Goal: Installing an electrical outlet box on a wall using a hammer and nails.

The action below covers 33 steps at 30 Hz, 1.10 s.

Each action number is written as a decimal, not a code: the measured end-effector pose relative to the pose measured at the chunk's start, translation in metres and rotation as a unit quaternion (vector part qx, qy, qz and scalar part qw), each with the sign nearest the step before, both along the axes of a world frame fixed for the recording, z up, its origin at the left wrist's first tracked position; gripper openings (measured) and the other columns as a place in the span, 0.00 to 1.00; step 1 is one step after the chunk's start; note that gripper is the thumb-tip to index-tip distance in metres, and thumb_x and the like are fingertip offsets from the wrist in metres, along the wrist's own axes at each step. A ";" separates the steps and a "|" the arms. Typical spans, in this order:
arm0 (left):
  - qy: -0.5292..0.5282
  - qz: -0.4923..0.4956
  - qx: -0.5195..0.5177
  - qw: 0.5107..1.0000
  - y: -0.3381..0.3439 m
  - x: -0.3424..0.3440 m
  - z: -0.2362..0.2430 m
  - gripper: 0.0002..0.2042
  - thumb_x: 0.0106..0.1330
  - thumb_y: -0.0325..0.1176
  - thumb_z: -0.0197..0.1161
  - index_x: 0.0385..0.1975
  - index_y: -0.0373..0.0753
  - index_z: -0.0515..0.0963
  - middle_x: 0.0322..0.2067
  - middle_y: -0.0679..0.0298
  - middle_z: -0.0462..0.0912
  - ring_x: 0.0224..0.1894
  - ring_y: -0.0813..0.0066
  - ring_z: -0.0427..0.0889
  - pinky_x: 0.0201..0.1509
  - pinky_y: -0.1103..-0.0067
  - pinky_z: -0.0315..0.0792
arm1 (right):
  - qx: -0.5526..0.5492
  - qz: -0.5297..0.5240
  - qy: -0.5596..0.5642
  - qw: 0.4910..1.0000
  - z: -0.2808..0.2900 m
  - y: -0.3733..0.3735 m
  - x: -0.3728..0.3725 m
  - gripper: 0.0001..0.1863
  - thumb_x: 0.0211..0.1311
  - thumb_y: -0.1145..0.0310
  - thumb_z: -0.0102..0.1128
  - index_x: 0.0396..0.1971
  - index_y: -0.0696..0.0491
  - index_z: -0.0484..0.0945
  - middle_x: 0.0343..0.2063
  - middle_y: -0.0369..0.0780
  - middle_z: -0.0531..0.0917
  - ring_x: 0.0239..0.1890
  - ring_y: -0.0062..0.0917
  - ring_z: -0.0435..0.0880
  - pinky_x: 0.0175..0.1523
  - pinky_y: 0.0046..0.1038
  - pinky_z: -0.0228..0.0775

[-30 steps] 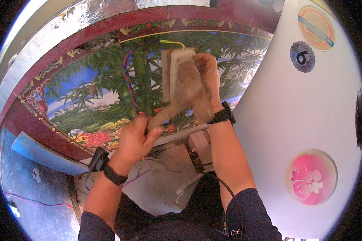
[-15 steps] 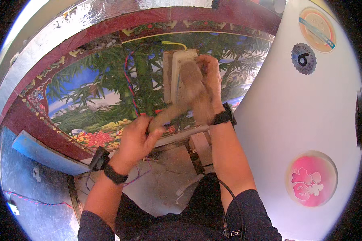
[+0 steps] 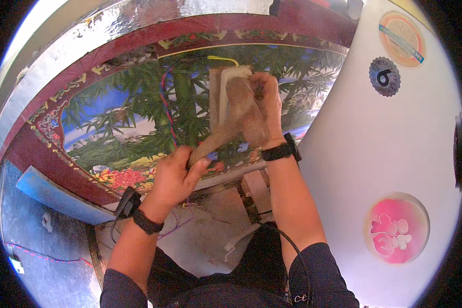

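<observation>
My left hand (image 3: 177, 172) is closed around the handle of a brown hammer (image 3: 218, 142). Its head, smeared by motion, lies over a long white box like a power strip (image 3: 225, 97), covering much of it. The box stands upright against a wooden board (image 3: 214, 105) on the panel with a bamboo picture. At the box's upper right edge, my right hand (image 3: 269, 100) has its fingers bent and pressed together; what they hold, if anything, is hidden. A yellow wire (image 3: 225, 58) runs into the top of the box.
A red and blue twisted wire (image 3: 164, 102) hangs left of the box. The white surface with stickers (image 3: 344, 169) closes in on my right. Lower left lies a blue board (image 3: 56, 192). A white cable with a plug (image 3: 231, 246) hangs near my legs.
The blurred hammer head has shifted slightly over the white box, while my left hand stays nearly in place. My right hand stays at the box's edge.
</observation>
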<state>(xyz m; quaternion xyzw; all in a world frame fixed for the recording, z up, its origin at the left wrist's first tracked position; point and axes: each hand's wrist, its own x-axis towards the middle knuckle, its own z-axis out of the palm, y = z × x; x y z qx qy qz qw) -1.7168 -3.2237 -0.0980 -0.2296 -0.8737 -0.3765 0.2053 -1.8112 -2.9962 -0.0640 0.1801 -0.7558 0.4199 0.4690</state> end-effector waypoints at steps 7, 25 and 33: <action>-0.004 0.004 -0.001 1.000 0.001 0.005 0.000 0.18 0.66 0.46 0.60 0.36 0.33 0.74 0.23 0.51 0.77 0.26 0.55 0.78 0.28 0.66 0.69 | -0.143 0.107 -0.098 0.979 -0.008 0.006 -0.018 0.30 0.44 0.69 0.74 0.49 0.54 0.70 0.42 0.43 0.77 0.42 0.35 0.79 0.48 0.30 0.73; -0.152 0.096 -0.086 0.980 -0.076 0.098 -0.068 0.17 0.62 0.45 0.65 0.36 0.34 0.76 0.26 0.49 0.80 0.30 0.47 0.80 0.33 0.63 0.73 | -0.106 0.024 -0.059 0.992 0.002 -0.008 0.008 0.29 0.45 0.65 0.75 0.47 0.55 0.70 0.36 0.42 0.76 0.36 0.33 0.77 0.44 0.33 0.72; -0.118 0.084 -0.089 0.985 -0.067 0.084 -0.044 0.18 0.63 0.45 0.63 0.36 0.33 0.75 0.24 0.48 0.79 0.29 0.45 0.79 0.32 0.61 0.72 | -0.037 -0.085 -0.048 0.995 -0.023 -0.034 0.015 0.41 0.40 0.57 0.77 0.54 0.59 0.68 0.46 0.50 0.74 0.50 0.47 0.73 0.54 0.41 0.69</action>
